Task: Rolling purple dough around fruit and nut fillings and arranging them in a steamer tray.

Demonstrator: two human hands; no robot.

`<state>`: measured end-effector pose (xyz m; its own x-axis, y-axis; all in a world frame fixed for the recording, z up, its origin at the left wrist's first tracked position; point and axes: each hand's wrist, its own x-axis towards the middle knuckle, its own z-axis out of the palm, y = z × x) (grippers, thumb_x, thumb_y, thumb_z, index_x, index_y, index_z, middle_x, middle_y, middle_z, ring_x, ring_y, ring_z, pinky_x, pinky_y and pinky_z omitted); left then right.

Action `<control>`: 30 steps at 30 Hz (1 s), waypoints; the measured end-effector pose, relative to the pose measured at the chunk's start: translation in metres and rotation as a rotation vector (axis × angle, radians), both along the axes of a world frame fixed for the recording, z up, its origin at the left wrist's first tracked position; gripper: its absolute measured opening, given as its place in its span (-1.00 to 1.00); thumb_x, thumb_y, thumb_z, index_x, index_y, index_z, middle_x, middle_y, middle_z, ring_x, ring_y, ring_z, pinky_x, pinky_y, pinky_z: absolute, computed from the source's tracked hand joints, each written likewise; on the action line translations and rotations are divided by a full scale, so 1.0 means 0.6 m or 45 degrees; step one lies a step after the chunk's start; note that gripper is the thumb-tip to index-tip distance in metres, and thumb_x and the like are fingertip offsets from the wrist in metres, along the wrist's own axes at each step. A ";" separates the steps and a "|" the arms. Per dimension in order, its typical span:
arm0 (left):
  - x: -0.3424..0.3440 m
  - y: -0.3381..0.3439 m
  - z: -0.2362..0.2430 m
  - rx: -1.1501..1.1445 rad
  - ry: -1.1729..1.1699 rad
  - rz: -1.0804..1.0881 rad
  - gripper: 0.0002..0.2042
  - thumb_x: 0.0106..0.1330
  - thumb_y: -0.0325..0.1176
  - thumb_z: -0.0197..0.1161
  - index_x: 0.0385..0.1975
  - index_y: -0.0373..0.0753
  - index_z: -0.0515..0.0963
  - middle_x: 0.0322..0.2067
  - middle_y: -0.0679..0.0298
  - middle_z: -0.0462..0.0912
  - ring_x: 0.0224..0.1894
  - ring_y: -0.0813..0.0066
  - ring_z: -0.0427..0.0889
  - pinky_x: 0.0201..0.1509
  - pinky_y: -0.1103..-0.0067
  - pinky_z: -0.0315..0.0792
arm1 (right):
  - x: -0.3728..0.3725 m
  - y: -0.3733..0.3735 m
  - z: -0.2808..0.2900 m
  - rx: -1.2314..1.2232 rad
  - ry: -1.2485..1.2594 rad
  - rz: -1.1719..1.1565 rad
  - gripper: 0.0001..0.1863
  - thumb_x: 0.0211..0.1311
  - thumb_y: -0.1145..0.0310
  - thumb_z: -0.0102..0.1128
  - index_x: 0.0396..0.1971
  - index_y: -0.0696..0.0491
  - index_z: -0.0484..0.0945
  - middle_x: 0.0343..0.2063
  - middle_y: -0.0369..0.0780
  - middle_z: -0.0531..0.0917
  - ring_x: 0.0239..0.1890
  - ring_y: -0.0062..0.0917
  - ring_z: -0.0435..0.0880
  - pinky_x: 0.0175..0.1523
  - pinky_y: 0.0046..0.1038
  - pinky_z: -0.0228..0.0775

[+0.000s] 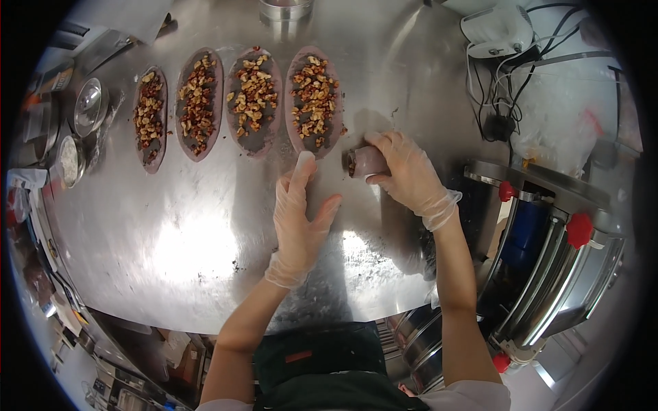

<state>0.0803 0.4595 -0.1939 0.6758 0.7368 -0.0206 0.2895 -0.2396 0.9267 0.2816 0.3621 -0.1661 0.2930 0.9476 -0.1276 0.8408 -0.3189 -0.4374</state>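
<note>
My right hand [411, 178] in a clear glove is closed round a short pink dough roll [363, 162] with a dark inside and bits of filling at its left end, low over the steel table [137, 226]. My left hand [300, 226], also gloved, is open with thumb apart, its fingertips just below the rightmost flat oval [297, 82]. Several such pink ovals lie side by side at the upper middle, each with a dark layer and chopped nuts on it, the leftmost [157, 157] narrower.
A machine [558, 246] with red knobs takes up the right side. A white appliance [493, 31] with tangled cables is at the upper right. A metal container [284, 10] stands at the top; bowls, one holding white powder [70, 161], line the left.
</note>
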 end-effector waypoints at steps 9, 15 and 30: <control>0.008 -0.091 -0.038 -1.077 -0.403 0.276 -0.56 0.42 -0.62 0.13 0.30 -0.34 0.35 0.18 0.14 0.49 0.25 0.36 0.50 0.36 0.47 0.37 | -0.003 0.000 -0.033 0.073 -0.064 -0.008 -0.39 -0.14 0.39 0.54 0.02 0.09 0.52 -0.10 -0.13 0.58 -0.04 -0.15 0.58 0.03 -0.18 0.50; 0.066 -0.106 -0.021 -1.498 -0.627 0.354 -0.51 0.53 -0.59 -0.03 0.44 -0.39 0.18 0.29 0.09 0.44 0.33 0.36 0.45 0.42 0.48 0.29 | -0.033 -0.010 -0.021 0.024 0.529 -0.555 -0.47 0.04 0.39 0.52 0.02 0.19 0.55 -0.09 -0.08 0.68 -0.05 -0.28 0.70 0.08 -0.38 0.52; -0.049 -0.133 0.062 -1.301 -0.089 0.028 -0.48 0.38 -0.64 0.20 0.36 -0.41 0.36 0.19 0.18 0.57 0.18 0.53 0.52 0.30 0.62 0.35 | -0.252 -0.154 0.058 0.275 0.838 -1.184 -0.50 0.36 0.39 0.27 0.23 0.27 0.48 -0.18 0.01 0.75 -0.20 -0.48 0.75 -0.05 -0.48 0.55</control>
